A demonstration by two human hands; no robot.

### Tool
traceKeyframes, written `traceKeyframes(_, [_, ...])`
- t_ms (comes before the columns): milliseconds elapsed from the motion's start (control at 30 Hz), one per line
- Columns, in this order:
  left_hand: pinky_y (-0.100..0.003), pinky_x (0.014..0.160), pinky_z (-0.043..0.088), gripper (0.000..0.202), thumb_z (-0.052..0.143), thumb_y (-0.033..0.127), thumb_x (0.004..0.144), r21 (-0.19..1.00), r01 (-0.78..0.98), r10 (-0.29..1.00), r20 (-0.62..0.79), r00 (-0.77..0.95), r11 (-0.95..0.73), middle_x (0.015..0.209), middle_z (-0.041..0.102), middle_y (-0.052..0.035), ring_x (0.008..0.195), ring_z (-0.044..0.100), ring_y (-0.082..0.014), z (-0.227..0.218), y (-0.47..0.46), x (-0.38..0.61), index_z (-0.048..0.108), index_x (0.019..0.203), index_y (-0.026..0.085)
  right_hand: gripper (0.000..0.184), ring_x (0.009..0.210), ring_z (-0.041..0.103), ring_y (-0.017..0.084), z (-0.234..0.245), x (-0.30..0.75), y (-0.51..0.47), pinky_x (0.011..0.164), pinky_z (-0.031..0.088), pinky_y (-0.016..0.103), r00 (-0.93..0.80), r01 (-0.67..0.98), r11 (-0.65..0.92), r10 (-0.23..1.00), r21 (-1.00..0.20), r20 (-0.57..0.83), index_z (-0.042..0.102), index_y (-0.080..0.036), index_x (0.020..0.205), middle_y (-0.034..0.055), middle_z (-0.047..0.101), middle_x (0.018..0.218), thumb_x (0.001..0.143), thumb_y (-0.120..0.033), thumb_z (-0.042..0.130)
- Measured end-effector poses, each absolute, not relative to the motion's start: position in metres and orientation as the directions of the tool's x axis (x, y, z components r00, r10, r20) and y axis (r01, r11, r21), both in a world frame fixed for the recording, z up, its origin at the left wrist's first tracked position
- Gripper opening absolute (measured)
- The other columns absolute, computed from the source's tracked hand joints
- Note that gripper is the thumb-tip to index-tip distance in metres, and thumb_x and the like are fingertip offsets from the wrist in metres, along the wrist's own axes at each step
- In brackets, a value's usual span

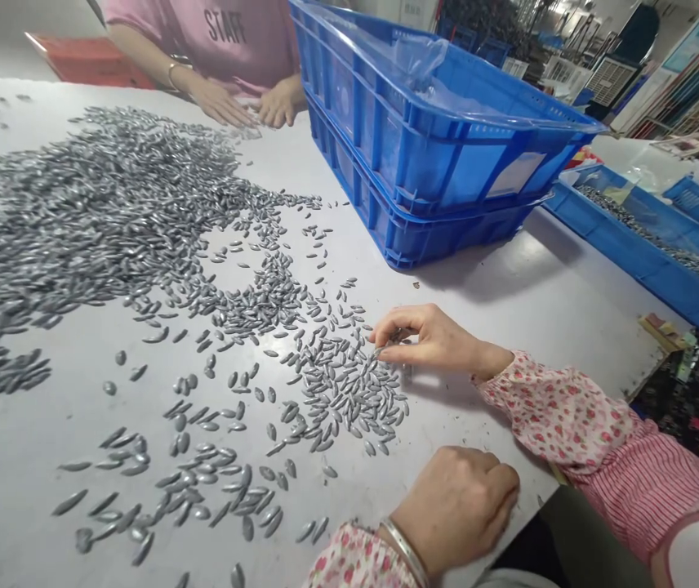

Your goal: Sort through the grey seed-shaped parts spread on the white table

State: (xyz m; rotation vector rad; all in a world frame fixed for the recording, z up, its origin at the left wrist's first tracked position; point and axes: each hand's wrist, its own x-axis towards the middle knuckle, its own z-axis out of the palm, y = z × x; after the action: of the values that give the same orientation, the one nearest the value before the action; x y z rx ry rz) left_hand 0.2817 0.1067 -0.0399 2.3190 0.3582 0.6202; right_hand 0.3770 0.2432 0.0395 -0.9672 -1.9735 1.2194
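Currently extends the right hand [438, 341] to the right edge of a small pile of grey pieces [349, 396], smooth, slender and mostly pointed at the ends. Curves fingers and thumb toward each other, with the tips close together at the outermost pieces. Shows some grey within the curl of that hand. Cannot distinguish, from this angle, between pieces gripped there and pieces lying behind on the white table [570, 327].

Rests the left hand [460, 506] near the front edge of the table, back upward, just beside the small pile but apart from it. Has fingers loosely folded inward and fingertips out of sight. Cannot tell of anything enclosed in that grip. Wears a silver bracelet [404, 551] at the left wrist and a red-patterned sleeve [570, 412] on each forearm.

Bears on the table's left side a large heap [110, 204] of similar pieces, linked to the small pile by a middle cluster [257, 302]. Includes scattered pieces [248, 500] at lower left, some single, some overlapping.

Has two stacked blue crates [447, 155] beyond the right hand and apart from it, with clear plastic in the upper one and a pale label [516, 174] on its side. Includes, across the table, a co-worker [220, 49] in a pink shirt marked "STAFF". Shows, at far right, a blue tray [643, 261] containing more small pieces.
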Motion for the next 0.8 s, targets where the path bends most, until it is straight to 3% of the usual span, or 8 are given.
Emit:
traceKeyframes(100, [-0.028,0.059,0.035,0.014,0.044,0.023,0.095,0.690,0.088,0.421,0.331,0.844,-0.719,0.076,0.057,0.0001,0.064,0.048,-0.0144,-0.039,0.107,0.281,0.054,0.088,0.018,0.005,0.086,0.063,0.017,0.036,0.377,0.243,0.082,0.049,0.032,-0.637,0.331,0.402,0.763,-0.854,0.112,0.065,-0.016,0.087,0.0041,0.068,0.091,0.084,-0.013,0.063])
traceKeyframes(233, [-0.028,0.062,0.037,0.016,0.043,0.025,0.097,0.688,0.086,0.420,0.334,0.844,-0.721,0.079,0.059,0.0011,0.066,0.050,-0.0138,-0.037,0.107,0.281,0.056,0.091,0.018,0.030,0.109,0.058,0.019,0.031,0.375,0.242,0.099,0.044,0.036,-0.809,0.275,0.615,0.564,-0.739,0.168,0.064,-0.014,0.104,0.0107,0.064,0.114,0.083,0.003,0.050])
traceKeyframes(300, [-0.028,0.062,0.037,0.015,0.044,0.025,0.096,0.690,0.085,0.422,0.335,0.843,-0.719,0.079,0.060,0.0018,0.067,0.051,-0.0137,-0.037,0.107,0.280,0.057,0.092,0.018,0.029,0.116,0.052,0.023,0.031,0.373,0.239,0.103,0.041,0.040,-0.848,0.326,0.704,0.513,-0.631,0.134,0.062,-0.012,0.114,0.0149,0.058,0.122,0.087,-0.005,0.058])
traceKeyframes(367, [-0.029,0.062,0.037,0.014,0.046,0.026,0.096,0.692,0.099,0.428,0.322,0.845,-0.715,0.079,0.060,0.0020,0.067,0.051,-0.0140,-0.037,0.107,0.280,0.057,0.093,0.018,0.036,0.111,0.050,0.027,0.034,0.370,0.233,0.098,0.043,0.044,-0.867,0.418,0.774,0.497,-0.476,0.048,0.061,-0.013,0.119,0.0160,0.056,0.121,0.086,-0.023,0.071])
traceKeyframes(467, [-0.029,0.064,0.037,0.012,0.048,0.027,0.096,0.701,0.124,0.429,0.278,0.859,-0.703,0.082,0.061,0.0024,0.068,0.051,-0.0144,-0.037,0.107,0.280,0.058,0.093,0.020,0.030,0.099,0.050,0.027,0.035,0.363,0.222,0.086,0.045,0.041,-0.887,0.453,0.842,0.458,-0.292,-0.054,0.065,-0.017,0.110,0.0120,0.057,0.110,0.084,-0.030,0.074])
traceKeyframes(567, [-0.030,0.066,0.039,0.012,0.048,0.027,0.096,0.703,0.127,0.415,0.256,0.873,-0.700,0.084,0.061,0.0028,0.071,0.053,-0.0143,-0.037,0.107,0.280,0.058,0.095,0.020,0.005,0.086,0.050,0.019,0.030,0.358,0.216,0.074,0.042,0.031,-0.907,0.411,0.841,0.417,-0.353,-0.063,0.064,-0.018,0.094,0.0062,0.057,0.097,0.091,-0.018,0.061])
traceKeyframes(700, [-0.030,0.064,0.038,0.011,0.048,0.027,0.095,0.682,0.130,0.406,0.261,0.876,-0.720,0.084,0.061,0.0027,0.071,0.053,-0.0141,-0.036,0.107,0.281,0.056,0.096,0.019,0.014,0.077,0.052,0.014,0.025,0.359,0.221,0.072,0.043,0.027,-0.873,0.433,0.722,0.486,-0.541,-0.050,0.062,-0.016,0.089,0.0041,0.060,0.092,0.094,-0.007,0.052])
traceKeyframes(800, [-0.029,0.065,0.039,0.010,0.048,0.027,0.095,0.667,0.145,0.407,0.255,0.877,-0.731,0.084,0.062,0.0024,0.071,0.054,-0.0143,-0.037,0.107,0.281,0.054,0.094,0.019,0.012,0.085,0.056,0.016,0.030,0.358,0.231,0.079,0.044,0.029,-0.873,0.401,0.723,0.487,-0.562,0.005,0.064,-0.015,0.093,0.0050,0.064,0.093,0.096,-0.010,0.053])
